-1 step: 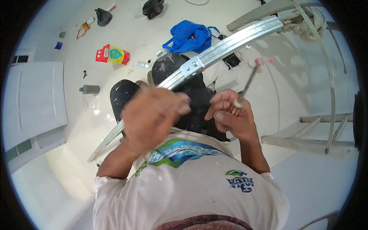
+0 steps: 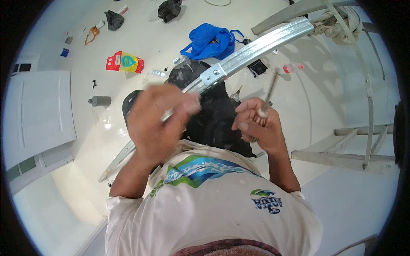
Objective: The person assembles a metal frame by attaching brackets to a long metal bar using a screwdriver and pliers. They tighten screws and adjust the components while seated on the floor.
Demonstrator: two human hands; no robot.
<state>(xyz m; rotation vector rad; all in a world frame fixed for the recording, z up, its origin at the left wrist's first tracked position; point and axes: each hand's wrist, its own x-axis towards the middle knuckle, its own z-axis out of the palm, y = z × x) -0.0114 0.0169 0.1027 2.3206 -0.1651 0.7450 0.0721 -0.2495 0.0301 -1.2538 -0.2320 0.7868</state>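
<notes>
Nearest: white cotton-looking shirt (image 2: 205, 205), soft folds, blue-green printed band. Left hand (image 2: 156, 121) blurred, fingers curled; it sits slightly higher than in the preceding frame. A small bright metal surface shows among its fingers; cannot tell whether this is rail or a separate piece, nor how firmly the grip closes. Right hand (image 2: 261, 128) wraps narrowly around the pale-collared end of a screwdriver (image 2: 270, 91), its slim shaft, soft with blur, now swung a little leftward. Both shifts are small; the work appears to be mid-motion at the left hand, with the rail unmoved. The galvanised steel channel rail (image 2: 269, 46) runs diagonally across the lap, lower left to upper right, shiny and crimp-edged; a flat joint plate (image 2: 213, 74) with two round fastener heads bridges its narrower and wider sections. Beneath: dark, pale-spotted trousers (image 2: 209, 121). Beyond, on glossy cream floor: smooth grey bottle (image 2: 100, 101), red-yellow pouch (image 2: 126, 62), clear red-capped bottle (image 2: 291, 68), crumpled blue fabric bag (image 2: 209, 42), and farthest, a wrinkled black plastic bag (image 2: 170, 10).
</notes>
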